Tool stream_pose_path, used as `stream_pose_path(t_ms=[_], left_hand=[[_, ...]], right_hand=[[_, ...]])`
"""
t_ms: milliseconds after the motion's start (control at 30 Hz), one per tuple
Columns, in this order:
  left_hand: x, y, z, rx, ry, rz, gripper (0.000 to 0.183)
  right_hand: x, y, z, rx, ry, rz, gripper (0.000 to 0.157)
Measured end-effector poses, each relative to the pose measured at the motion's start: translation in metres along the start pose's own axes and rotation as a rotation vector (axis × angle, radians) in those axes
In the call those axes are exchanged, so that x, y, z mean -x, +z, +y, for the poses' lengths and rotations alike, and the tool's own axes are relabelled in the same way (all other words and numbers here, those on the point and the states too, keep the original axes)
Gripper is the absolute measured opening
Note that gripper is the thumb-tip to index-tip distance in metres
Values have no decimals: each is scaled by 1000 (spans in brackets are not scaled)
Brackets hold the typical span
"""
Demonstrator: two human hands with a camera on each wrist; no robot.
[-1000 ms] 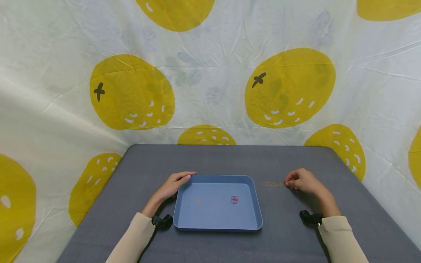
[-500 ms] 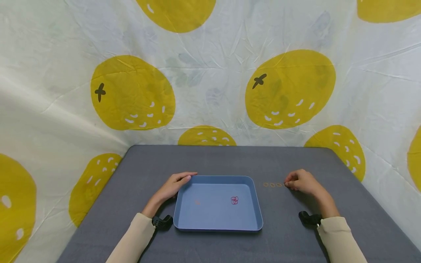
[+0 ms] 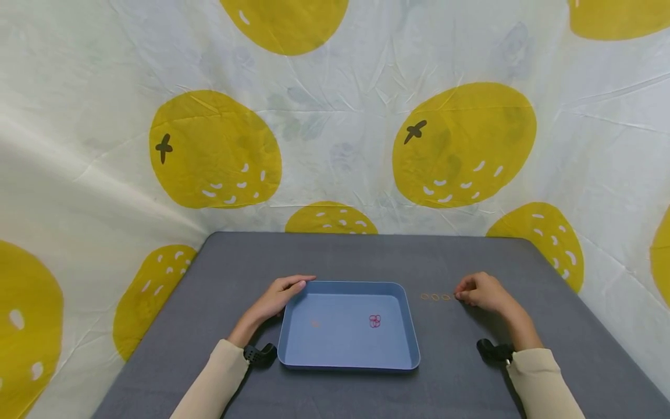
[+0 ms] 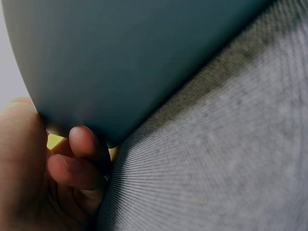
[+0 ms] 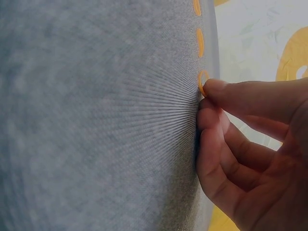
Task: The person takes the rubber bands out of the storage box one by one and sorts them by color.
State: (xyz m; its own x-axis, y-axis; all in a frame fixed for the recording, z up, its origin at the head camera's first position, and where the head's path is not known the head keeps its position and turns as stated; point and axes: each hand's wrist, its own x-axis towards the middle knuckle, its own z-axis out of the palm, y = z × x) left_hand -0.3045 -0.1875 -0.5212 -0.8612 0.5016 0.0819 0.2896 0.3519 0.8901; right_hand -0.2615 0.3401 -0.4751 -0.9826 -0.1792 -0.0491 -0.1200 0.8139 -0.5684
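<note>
A shallow blue tray (image 3: 348,358) lies on the grey table. My left hand (image 3: 274,295) grips its far left corner, the thumb near the rim and curled fingers (image 4: 72,171) at the outer corner in the left wrist view. Right of the tray, my right hand (image 3: 484,291) reaches down to the table. Its thumb and forefinger pinch a small orange rubber band (image 5: 199,83), part of which shows at the fingertips in the right wrist view. Orange rubber bands (image 3: 435,297) lie in a row between that hand and the tray.
Inside the tray, several pink-red bands (image 3: 374,317) cluster like a flower on the right, and a faint orange band (image 3: 315,323) lies on the left. A white cloth (image 3: 335,116) printed with yellow fruit hangs behind the table (image 3: 335,253). Both wrists carry black cameras.
The head view has tilted up slightly. Both hands, the tray and the bands keep their places.
</note>
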Motion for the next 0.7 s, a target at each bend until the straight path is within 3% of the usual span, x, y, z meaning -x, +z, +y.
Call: stream_pose_path(t_ms=[700], left_hand=[[-1, 1, -1, 31, -10, 5, 41]], right_hand=[[0, -3, 4, -53, 18, -22, 8]])
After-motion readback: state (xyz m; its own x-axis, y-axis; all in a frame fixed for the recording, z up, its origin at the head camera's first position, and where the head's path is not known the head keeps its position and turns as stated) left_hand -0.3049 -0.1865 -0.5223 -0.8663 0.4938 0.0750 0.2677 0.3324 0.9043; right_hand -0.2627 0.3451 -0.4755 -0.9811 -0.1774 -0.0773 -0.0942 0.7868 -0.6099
